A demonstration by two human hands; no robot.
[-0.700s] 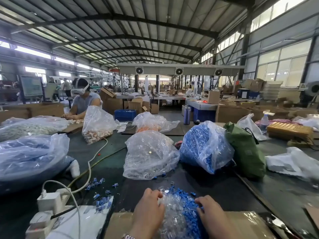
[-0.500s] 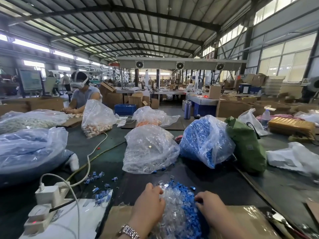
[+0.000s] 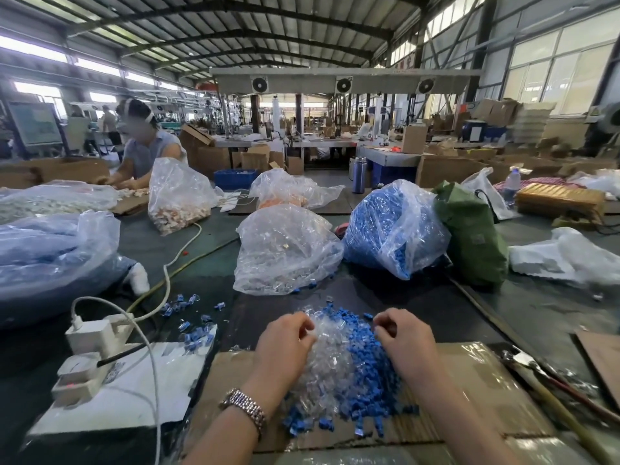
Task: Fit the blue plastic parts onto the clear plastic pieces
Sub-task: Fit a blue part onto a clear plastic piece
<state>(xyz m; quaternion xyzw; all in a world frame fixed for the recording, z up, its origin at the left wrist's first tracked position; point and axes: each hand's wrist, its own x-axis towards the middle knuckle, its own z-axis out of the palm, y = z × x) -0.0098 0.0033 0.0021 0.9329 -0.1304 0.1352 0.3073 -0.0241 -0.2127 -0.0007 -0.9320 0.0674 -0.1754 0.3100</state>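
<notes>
We keep the clear pieces [image 3: 323, 367] and blue parts [image 3: 364, 370] heaped side by side on the cardboard [image 3: 476, 394], both within reach. Left hand [image 3: 285, 347] and right hand [image 3: 402, 340] rest on the heap, fingers curled, apparently pinching parts (too small to confirm).

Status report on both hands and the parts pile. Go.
Left hand and right hand curled over the mixed pile of clear and blue parts; any pinched piece not visible. Nothing blocking.

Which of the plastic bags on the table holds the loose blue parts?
The bag of blue parts, right of the bag of clear pieces, against the green bag.
</notes>
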